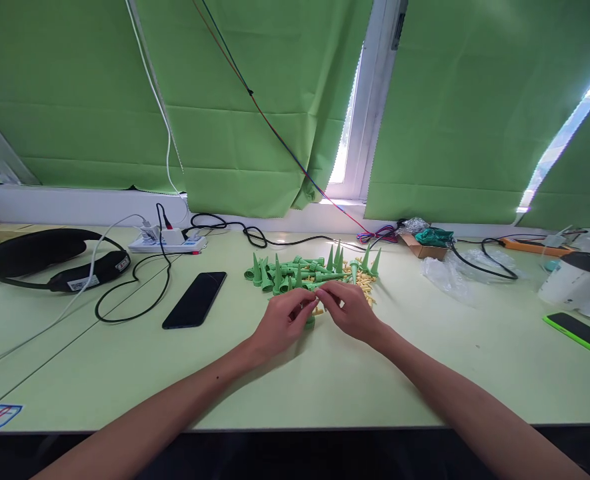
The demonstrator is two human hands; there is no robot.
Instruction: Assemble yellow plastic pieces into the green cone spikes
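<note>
My left hand (285,321) and my right hand (349,311) meet at the middle of the table, fingertips pinched close together. Whatever sits between the fingertips is mostly hidden and too small to name. Just beyond them lies a heap of green plastic cone-shaped pieces (295,268), some standing on end, others on their sides. Small yellowish pegs (366,283) are spread at the heap's right side and partly behind my right hand. Beneath my left fingers, part of a green piece (309,322) shows on the table.
A black phone (195,300) lies left of the heap. Farther left are a dark curved headset-like band (29,250), a power strip (167,241) and loose cables. On the right stand a small cardboard box (422,248), clear plastic bags (445,277), a white container (577,280) and a green-edged phone (582,335).
</note>
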